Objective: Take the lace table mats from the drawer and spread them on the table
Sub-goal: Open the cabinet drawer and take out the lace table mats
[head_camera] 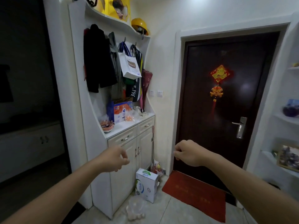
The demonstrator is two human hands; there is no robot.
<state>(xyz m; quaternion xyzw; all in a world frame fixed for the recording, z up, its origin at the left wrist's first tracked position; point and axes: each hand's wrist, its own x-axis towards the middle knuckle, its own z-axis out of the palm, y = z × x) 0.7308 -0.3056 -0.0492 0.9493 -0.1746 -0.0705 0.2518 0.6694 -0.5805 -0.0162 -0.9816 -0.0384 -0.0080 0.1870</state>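
Note:
A white hall cabinet stands ahead on the left, with two shut drawers under its counter: the left drawer [123,139] and the right drawer [146,125], each with a metal handle. No lace mats and no table are in view. My left hand [115,158] hangs in the air in front of the cabinet door below the left drawer, fingers loosely curled, holding nothing. My right hand [187,153] is raised in front of the dark door's left edge, fingers curled downward, also holding nothing.
The cabinet counter [129,125] carries a box, bags and a basket. Coats and bags hang above. A white carton [146,185] and a plastic bag lie on the floor by the cabinet. A red doormat [195,194] lies before the dark door [226,102]. Shelves line the right wall.

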